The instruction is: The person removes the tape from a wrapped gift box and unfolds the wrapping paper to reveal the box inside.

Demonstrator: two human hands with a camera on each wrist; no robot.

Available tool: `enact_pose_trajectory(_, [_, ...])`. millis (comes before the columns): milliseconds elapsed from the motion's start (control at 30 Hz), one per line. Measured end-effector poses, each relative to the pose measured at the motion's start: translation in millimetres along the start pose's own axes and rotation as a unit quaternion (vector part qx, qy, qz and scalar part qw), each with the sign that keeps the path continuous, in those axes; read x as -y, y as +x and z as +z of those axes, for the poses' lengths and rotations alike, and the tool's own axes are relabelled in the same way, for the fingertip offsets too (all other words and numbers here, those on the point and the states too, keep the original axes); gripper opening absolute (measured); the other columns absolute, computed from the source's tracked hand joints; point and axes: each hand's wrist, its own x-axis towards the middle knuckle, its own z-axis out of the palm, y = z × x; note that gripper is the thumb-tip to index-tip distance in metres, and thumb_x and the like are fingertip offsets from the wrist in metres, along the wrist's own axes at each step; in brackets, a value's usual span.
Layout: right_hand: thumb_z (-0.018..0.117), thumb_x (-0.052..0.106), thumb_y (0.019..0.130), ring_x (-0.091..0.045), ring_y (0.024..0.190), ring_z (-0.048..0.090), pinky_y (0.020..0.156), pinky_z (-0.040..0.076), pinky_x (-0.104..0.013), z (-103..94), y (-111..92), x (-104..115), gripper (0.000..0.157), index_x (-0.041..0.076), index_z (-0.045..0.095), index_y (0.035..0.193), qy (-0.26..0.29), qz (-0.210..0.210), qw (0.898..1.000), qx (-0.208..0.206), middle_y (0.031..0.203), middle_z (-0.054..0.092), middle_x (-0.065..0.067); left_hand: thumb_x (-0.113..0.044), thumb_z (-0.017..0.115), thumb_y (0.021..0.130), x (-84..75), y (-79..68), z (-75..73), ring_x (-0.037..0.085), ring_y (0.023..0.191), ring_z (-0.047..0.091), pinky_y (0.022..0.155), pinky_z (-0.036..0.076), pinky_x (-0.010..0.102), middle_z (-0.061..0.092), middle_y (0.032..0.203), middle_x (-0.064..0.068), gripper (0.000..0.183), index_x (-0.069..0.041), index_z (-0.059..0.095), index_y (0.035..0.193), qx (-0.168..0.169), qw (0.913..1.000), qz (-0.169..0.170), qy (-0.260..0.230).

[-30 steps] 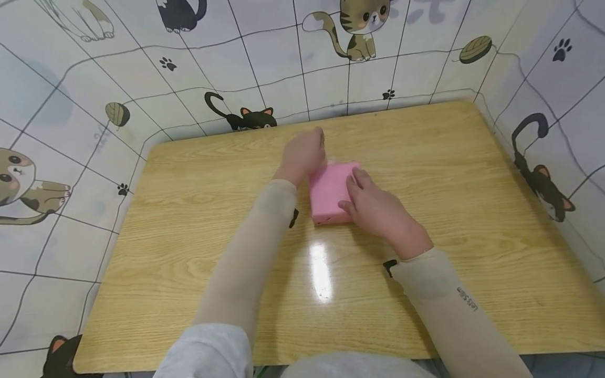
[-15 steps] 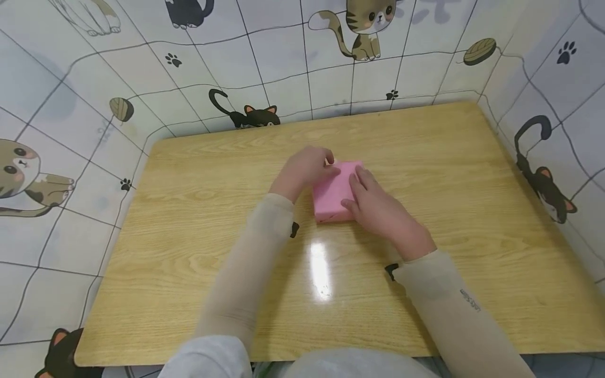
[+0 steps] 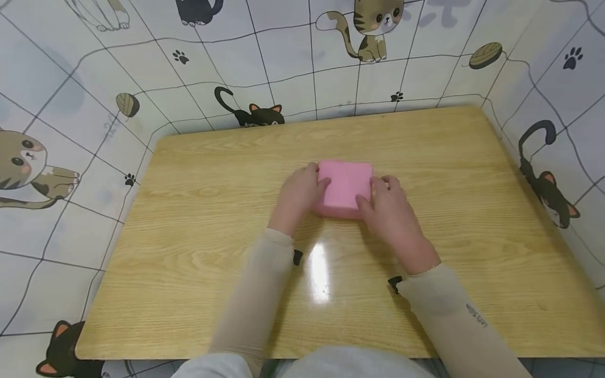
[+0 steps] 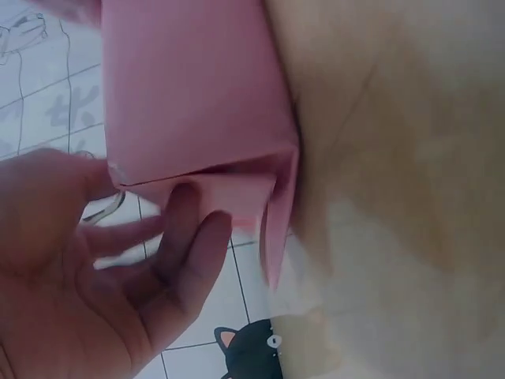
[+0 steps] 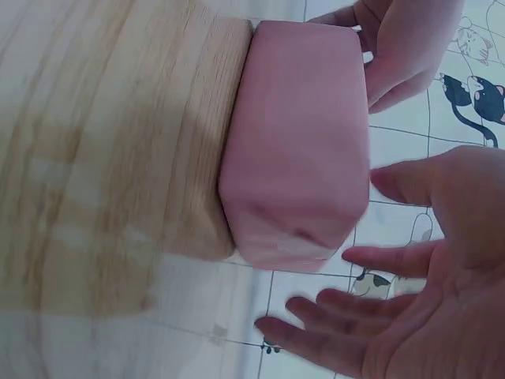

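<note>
A wall (image 3: 293, 58) printed with cats stands behind a wooden table (image 3: 189, 210). On the table, toward the far side, sits a pink box (image 3: 347, 186). The right hand (image 3: 394, 218) is loosely open, thumb at the box's top edge; the left hand (image 3: 295, 197) pinches the opposite end, fingers curled against a folded flap (image 4: 237, 193).

I sit at a table (image 3: 189, 294) of pale, grained wood with rounded left corners; on it, nearer the back edge than the edge before me and roughly midway between its sides, lies a pink wrapped box (image 3: 347, 185)
</note>
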Motion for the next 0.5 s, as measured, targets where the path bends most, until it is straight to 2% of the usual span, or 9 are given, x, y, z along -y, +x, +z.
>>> enact_pose_trajectory(67, [0.05,0.04,0.112,-0.053,0.155,0.035,0.124,0.034,-0.068,1.2,2.1,1.0,0.073,-0.003,0.027,0.166,-0.001,-0.007,1.0,0.019,0.173,0.021,-0.031,-0.043,0.053,0.112,-1.6,-9.1,4.6,0.034,0.117,0.072,0.1,0.061,0.048,0.05,0.159,0.017,0.057,-0.011,0.047,0.158,-0.03,0.9995,-0.002,-0.003])
enact_pose_trajectory(167, [0.05,0.038,0.112,-0.051,0.157,0.033,0.126,0.032,-0.065,3.0,4.7,2.5,0.073,-0.004,0.024,0.166,-0.011,-0.022,0.999,0.038,0.174,0.022,-0.029,-0.037,0.054,0.111,-5.5,-23.2,11.0,0.034,0.101,0.076,0.086,0.065,0.047,0.04,0.164,0.019,0.05,-0.009,0.052,0.153,-0.064,0.9977,0.023,0.007])
enact_pose_trajectory(233, [0.051,0.036,0.113,-0.05,0.157,0.034,0.126,0.032,-0.064,3.3,6.3,3.1,0.072,-0.007,0.025,0.165,-0.023,-0.032,0.998,0.039,0.172,0.026,-0.03,-0.034,0.054,0.112,-8.9,-32.2,13.8,0.036,0.104,0.077,0.087,0.066,0.047,0.04,0.167,0.021,0.045,-0.008,0.057,0.149,-0.072,0.996,0.047,0.025])
enact_pose_trajectory(367, [0.053,0.033,0.112,-0.05,0.155,0.036,0.126,0.034,-0.064,0.1,7.0,5.9,0.069,-0.008,0.032,0.162,-0.042,-0.042,0.997,0.043,0.169,0.031,-0.031,-0.036,0.052,0.112,-16.0,-48.0,15.7,0.04,0.125,0.071,0.102,0.061,0.049,0.04,0.169,0.022,0.049,-0.003,0.059,0.148,-0.06,0.9937,0.066,0.069])
enact_pose_trajectory(433, [0.056,0.032,0.111,-0.051,0.154,0.037,0.126,0.034,-0.064,-3.4,6.7,6.6,0.067,-0.008,0.035,0.161,-0.051,-0.049,0.996,0.052,0.168,0.034,-0.032,-0.039,0.052,0.112,-19.8,-54.4,15.1,0.039,0.124,0.071,0.102,0.062,0.048,0.04,0.169,0.021,0.054,-0.001,0.058,0.149,-0.049,0.9922,0.064,0.094])
enact_pose_trajectory(500, [0.059,0.032,0.11,-0.052,0.152,0.04,0.124,0.036,-0.066,-7.9,5.8,6.9,0.068,-0.007,0.037,0.161,-0.055,-0.055,0.995,0.063,0.165,0.037,-0.033,-0.043,0.054,0.111,-23.5,-59.9,14.5,0.038,0.117,0.074,0.095,0.064,0.046,0.042,0.169,0.019,0.058,0.001,0.057,0.149,-0.04,0.9903,0.065,0.116])
